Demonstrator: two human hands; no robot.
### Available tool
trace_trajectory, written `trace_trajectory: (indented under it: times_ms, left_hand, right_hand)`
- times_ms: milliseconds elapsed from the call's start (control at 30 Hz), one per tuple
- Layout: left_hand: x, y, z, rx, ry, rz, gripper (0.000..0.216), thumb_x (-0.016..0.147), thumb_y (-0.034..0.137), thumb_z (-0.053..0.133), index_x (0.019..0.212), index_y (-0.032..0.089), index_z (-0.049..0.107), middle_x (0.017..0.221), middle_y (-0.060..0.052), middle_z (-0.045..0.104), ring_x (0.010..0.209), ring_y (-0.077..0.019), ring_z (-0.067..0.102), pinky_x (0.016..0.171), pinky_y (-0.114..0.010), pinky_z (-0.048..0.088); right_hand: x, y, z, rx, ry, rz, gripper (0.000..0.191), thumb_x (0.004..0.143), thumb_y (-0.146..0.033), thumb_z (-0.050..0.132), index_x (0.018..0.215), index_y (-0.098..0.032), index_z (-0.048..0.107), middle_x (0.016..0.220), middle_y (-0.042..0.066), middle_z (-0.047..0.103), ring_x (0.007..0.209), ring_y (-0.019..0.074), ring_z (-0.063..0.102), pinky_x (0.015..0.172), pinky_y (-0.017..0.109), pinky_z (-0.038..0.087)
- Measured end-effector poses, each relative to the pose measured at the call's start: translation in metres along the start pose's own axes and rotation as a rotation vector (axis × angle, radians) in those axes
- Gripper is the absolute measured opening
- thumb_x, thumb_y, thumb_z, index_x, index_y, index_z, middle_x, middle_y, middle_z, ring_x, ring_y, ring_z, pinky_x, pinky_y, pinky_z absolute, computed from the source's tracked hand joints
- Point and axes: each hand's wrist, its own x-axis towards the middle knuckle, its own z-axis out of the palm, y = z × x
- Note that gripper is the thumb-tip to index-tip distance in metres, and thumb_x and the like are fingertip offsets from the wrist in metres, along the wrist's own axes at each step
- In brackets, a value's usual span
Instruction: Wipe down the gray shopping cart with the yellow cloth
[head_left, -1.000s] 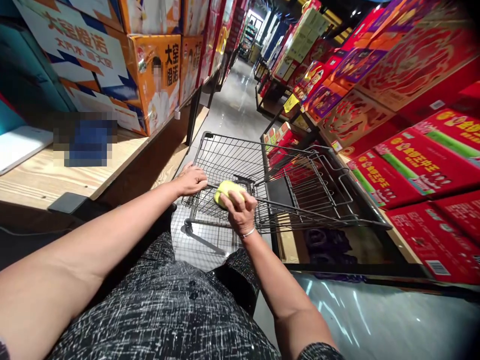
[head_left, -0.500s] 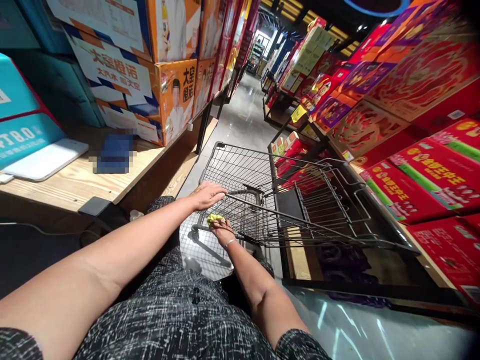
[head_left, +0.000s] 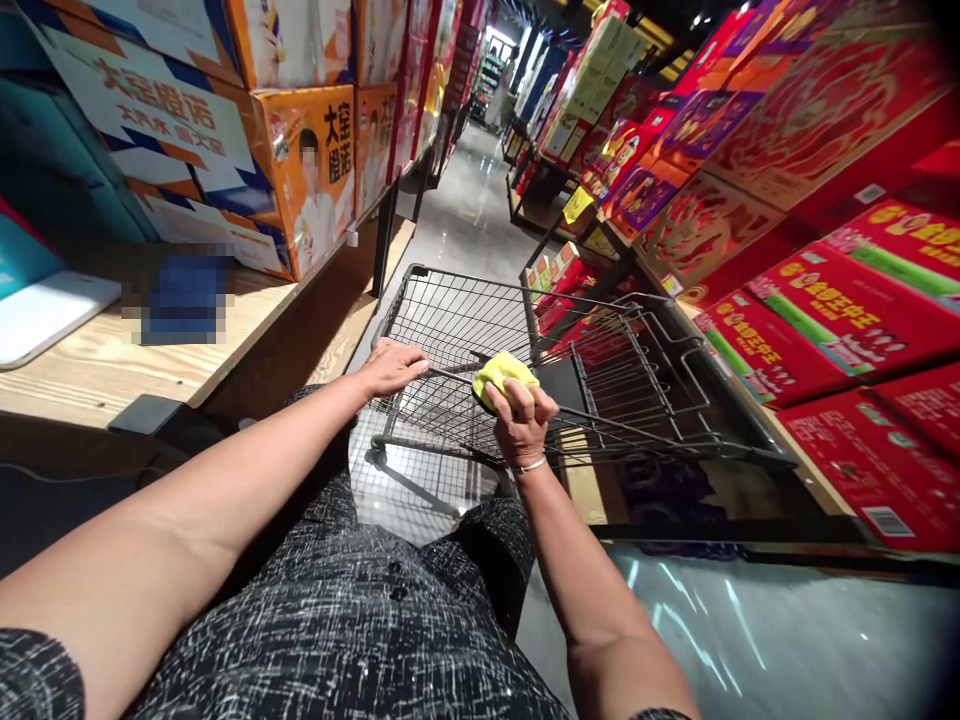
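In front of me stands a wire shopping cart (head_left: 457, 320), turned at an angle. My left hand (head_left: 391, 370) is closed over the near end of its top rail, the thumb side hidden. A yellow-green cloth (head_left: 504, 376) is bunched in my right hand (head_left: 523, 418), which is shut on it. The cloth lies against the cart's top rail, to the right of my left hand. Part of the cloth is hidden under my fingers. Only bare wire and floor show through the part of the basket nearest me.
On the left, a wooden shelf (head_left: 67, 400) holds orange drink cartons (head_left: 319, 180), a white device (head_left: 52, 310) and a blurred blue item (head_left: 184, 295). Red gift boxes (head_left: 825, 310) are stacked on the right, close to the cart. Ahead runs an aisle floor (head_left: 472, 190).
My right hand has moved up and to the right with the cloth, from low beside the basket onto the top rail. My left hand stays on the cart. The view has shifted slightly.
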Motion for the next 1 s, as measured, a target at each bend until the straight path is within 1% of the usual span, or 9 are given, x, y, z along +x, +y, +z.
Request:
trace_trajectory:
  times_ms: [67, 267, 367, 500, 600, 700, 767, 867, 1000]
  left_hand:
    - [0.002, 0.001, 0.0, 0.022, 0.0, -0.021, 0.039, 0.096, 0.045, 0.032, 0.095, 0.023, 0.063, 0.104, -0.002, 0.069, 0.107, -0.0238, 0.057, 0.099, -0.046, 0.026]
    - [0.007, 0.002, -0.001, 0.064, 0.012, -0.038, 0.042, 0.096, 0.047, 0.03, 0.081, 0.021, 0.058, 0.093, -0.002, 0.069, 0.097, -0.0223, 0.059, 0.096, -0.045, 0.026]
    - [0.009, -0.005, -0.004, 0.063, -0.001, -0.014, 0.042, 0.096, 0.047, 0.031, 0.083, 0.021, 0.06, 0.093, -0.002, 0.07, 0.096, -0.0216, 0.059, 0.096, -0.045, 0.026]
    - [0.012, -0.02, -0.004, 0.086, 0.038, 0.0, 0.031, 0.092, 0.043, 0.04, 0.093, 0.024, 0.064, 0.103, -0.001, 0.071, 0.099, -0.0219, 0.06, 0.098, -0.045, 0.027]
    - [0.012, -0.021, 0.003, 0.149, 0.101, 0.049, 0.028, 0.089, 0.034, 0.041, 0.102, 0.026, 0.065, 0.109, -0.003, 0.07, 0.109, -0.0245, 0.058, 0.102, -0.048, 0.026]
    - [0.008, -0.009, 0.017, 0.241, 0.13, 0.169, 0.039, 0.078, 0.023, 0.047, 0.114, 0.025, 0.061, 0.118, -0.006, 0.066, 0.123, -0.0268, 0.051, 0.11, -0.051, 0.018]
    - [0.005, 0.0, 0.025, 0.278, 0.162, 0.196, 0.046, 0.072, 0.02, 0.051, 0.117, 0.023, 0.058, 0.123, -0.009, 0.062, 0.126, -0.0275, 0.048, 0.112, -0.05, 0.017]
    - [0.003, 0.006, 0.03, 0.269, 0.166, 0.192, 0.047, 0.071, 0.019, 0.052, 0.118, 0.023, 0.057, 0.123, -0.008, 0.061, 0.122, -0.0265, 0.051, 0.112, -0.047, 0.02]
    - [0.006, 0.001, 0.025, 0.244, 0.114, 0.183, 0.045, 0.074, 0.02, 0.051, 0.119, 0.024, 0.057, 0.122, -0.006, 0.062, 0.122, -0.0253, 0.051, 0.112, -0.048, 0.02]
  right_hand:
    - [-0.006, -0.012, 0.018, 0.038, -0.091, 0.001, 0.042, 0.095, -0.02, 0.05, 0.126, -0.044, 0.063, 0.131, 0.003, 0.06, 0.127, 0.0264, 0.041, 0.104, 0.048, 0.031]
    - [-0.047, -0.065, 0.093, 0.138, -0.659, -0.154, 0.04, 0.097, -0.021, 0.048, 0.126, -0.045, 0.061, 0.143, -0.004, 0.055, 0.13, 0.0228, 0.043, 0.105, 0.045, 0.034]
    - [-0.057, -0.075, 0.106, 0.16, -0.743, -0.21, 0.031, 0.096, -0.028, 0.051, 0.118, -0.046, 0.065, 0.141, -0.009, 0.056, 0.135, 0.0199, 0.04, 0.109, 0.041, 0.032]
    - [-0.043, -0.062, 0.085, 0.166, -0.667, -0.246, 0.034, 0.099, -0.029, 0.046, 0.126, -0.043, 0.06, 0.139, -0.004, 0.057, 0.131, 0.0212, 0.04, 0.106, 0.042, 0.03]
    - [-0.012, -0.052, 0.051, 0.168, -0.39, -0.24, 0.037, 0.099, -0.029, 0.048, 0.132, -0.043, 0.057, 0.137, 0.001, 0.057, 0.127, 0.0246, 0.04, 0.102, 0.044, 0.029]
    - [0.026, -0.052, 0.021, 0.119, -0.173, -0.119, 0.042, 0.097, -0.025, 0.052, 0.136, -0.042, 0.055, 0.14, 0.003, 0.054, 0.13, 0.0276, 0.035, 0.103, 0.045, 0.027]
    - [0.049, -0.055, 0.009, 0.081, -0.168, -0.047, 0.044, 0.096, -0.022, 0.051, 0.137, -0.038, 0.054, 0.143, 0.004, 0.051, 0.128, 0.0281, 0.035, 0.101, 0.044, 0.028]
    - [0.066, -0.048, -0.002, 0.056, -0.263, -0.026, 0.042, 0.094, -0.021, 0.051, 0.133, -0.035, 0.058, 0.14, 0.005, 0.053, 0.116, 0.0257, 0.042, 0.089, 0.039, 0.034]
    - [0.046, 0.003, -0.023, 0.006, -0.293, -0.02, 0.037, 0.09, -0.018, 0.055, 0.123, -0.033, 0.064, 0.133, 0.005, 0.059, 0.108, 0.024, 0.044, 0.08, 0.035, 0.033]
